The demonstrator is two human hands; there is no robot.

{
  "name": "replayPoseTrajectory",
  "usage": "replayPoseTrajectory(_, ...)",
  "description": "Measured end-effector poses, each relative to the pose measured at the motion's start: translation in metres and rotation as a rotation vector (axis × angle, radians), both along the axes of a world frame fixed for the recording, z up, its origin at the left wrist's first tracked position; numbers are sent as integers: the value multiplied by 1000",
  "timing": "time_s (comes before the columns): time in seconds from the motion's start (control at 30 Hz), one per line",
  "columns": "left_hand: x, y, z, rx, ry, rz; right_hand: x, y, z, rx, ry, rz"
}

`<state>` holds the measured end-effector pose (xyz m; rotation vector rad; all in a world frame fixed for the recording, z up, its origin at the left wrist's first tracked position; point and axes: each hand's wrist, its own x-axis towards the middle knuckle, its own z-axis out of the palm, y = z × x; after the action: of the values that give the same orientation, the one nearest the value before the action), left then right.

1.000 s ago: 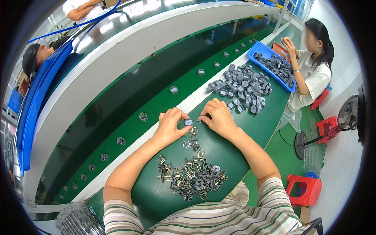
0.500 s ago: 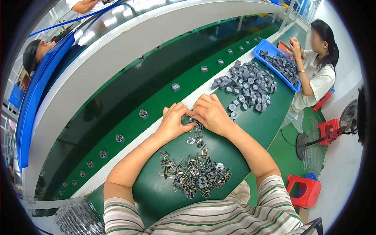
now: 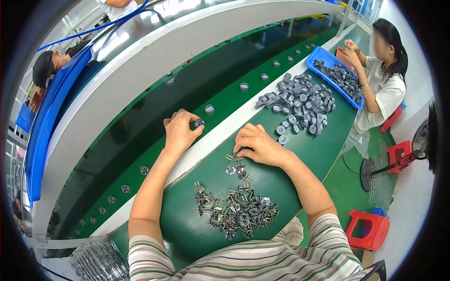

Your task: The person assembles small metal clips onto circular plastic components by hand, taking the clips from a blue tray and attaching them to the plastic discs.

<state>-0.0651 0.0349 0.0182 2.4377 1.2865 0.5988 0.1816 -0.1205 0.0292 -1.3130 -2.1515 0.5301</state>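
Toward ten o'clock, over belt (image 3: 226,99), left hand (image 3: 180,131) pinches round part (image 3: 199,122); right hand (image 3: 257,146), three o'clock, beside pronged parts (image 3: 240,171), closure I can't tell. Loose pinch could drop round part askew.

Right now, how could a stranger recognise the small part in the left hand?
Find the green conveyor belt crossing diagonally beyond the table. Over it is the left hand, holding a small dark part between thumb and fingers. Unlike the nearby grey part loose on the belt, it is gripped.
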Motion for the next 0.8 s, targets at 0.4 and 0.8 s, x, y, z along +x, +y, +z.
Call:
replayPoseTrajectory(0.4, 38, 22, -5, 192, 83, 9, 2, -3, 13, 270, 2, -101)
replayPoseTrajectory(0.8, 58, -52, -14, -233, -156, -437, 14, 5, -2, 142, 23, -326)
